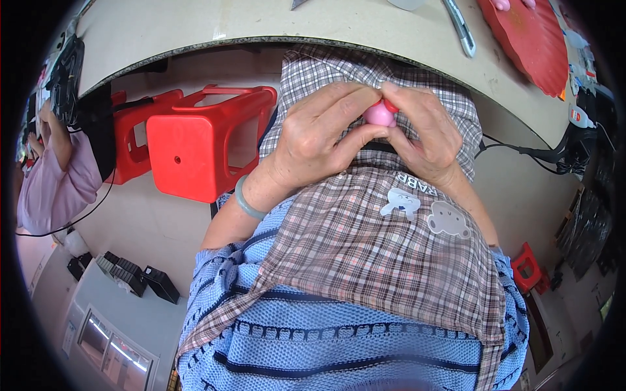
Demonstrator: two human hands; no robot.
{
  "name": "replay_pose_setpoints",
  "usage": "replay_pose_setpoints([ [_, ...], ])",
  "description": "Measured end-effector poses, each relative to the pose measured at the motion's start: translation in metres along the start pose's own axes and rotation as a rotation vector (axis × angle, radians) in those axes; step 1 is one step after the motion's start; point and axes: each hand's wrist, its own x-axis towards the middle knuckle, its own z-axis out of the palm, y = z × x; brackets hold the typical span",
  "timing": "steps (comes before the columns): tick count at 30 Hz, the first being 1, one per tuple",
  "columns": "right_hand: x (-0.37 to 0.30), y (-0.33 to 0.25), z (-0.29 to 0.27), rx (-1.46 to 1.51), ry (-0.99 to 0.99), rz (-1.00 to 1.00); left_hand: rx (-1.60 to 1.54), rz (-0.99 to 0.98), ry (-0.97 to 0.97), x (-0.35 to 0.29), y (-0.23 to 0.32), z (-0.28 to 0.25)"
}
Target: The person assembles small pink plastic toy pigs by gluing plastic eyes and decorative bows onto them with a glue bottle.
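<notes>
Both my hands meet over my lap, in front of a checked apron (365, 228). Between them is a small rounded pink piece (379, 115) with a red part (390, 105) at its upper right; its exact kind does not show. My left hand (326, 127), with a pale green bangle on the wrist, pinches the pink piece from the left with thumb and fingers. From the other side my right hand (427, 127) closes on it too, its fingertips against the red part. The fingers hide some of the piece.
Ahead is the curved table edge (261, 40). On the table lie a utility knife (461, 29) and a red scalloped tray (531, 49) with pink pieces (501, 4). Red plastic stools (182, 156) stand at my left, near another person's pink-clothed arm (62, 173). Cables (528, 153) hang at the right.
</notes>
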Motion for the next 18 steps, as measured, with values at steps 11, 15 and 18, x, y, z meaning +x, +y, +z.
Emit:
replay_pose_setpoints([
  [11,-0.0006,0.0048,-0.0012,0.196,0.048,-0.048,0.007,0.111,0.054,-0.0003,-0.0012,0.001],
  [15,-0.0011,0.0022,-0.0034,0.161,0.035,-0.057,0.014,0.154,0.024,-0.0019,-0.0019,0.0001],
  [18,-0.0001,0.0015,-0.0038,0.171,0.038,-0.06,0.033,0.167,0.036,-0.0012,-0.0011,0.0008],
])
